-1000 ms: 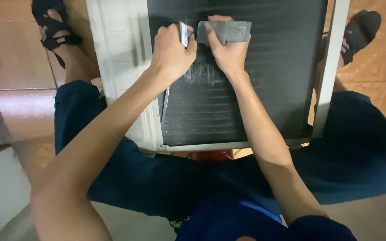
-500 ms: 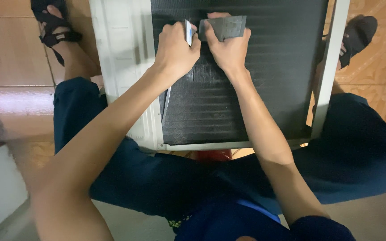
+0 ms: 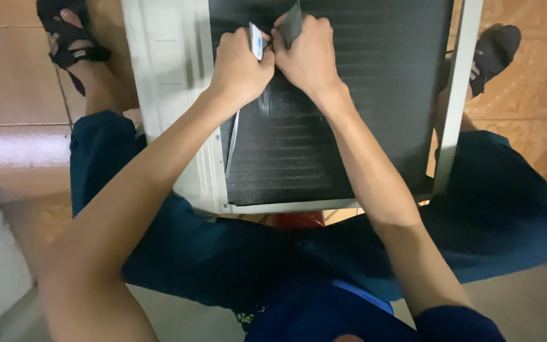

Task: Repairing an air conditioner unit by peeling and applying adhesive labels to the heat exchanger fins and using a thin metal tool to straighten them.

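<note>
A black finned coil panel (image 3: 349,120) in a pale metal frame (image 3: 172,95) lies flat between my knees. My left hand (image 3: 238,66) is closed around a small white and blue tool (image 3: 256,40) pressed against the fins near the panel's top. Right beside it and touching it, my right hand (image 3: 308,57) grips a grey flat comb-like piece (image 3: 291,22), tilted on edge over the fins. Both hands sit at the panel's upper middle.
My legs in dark blue trousers flank the panel, with black sandals at the top left (image 3: 64,31) and top right (image 3: 495,47). A brown tiled floor (image 3: 14,76) surrounds it. A red object (image 3: 299,220) peeks out under the frame's near edge.
The grey piece in my right hand has turned from lying flat on the fins to standing on edge. Both hands have drawn closer together and shifted slightly up the panel.
</note>
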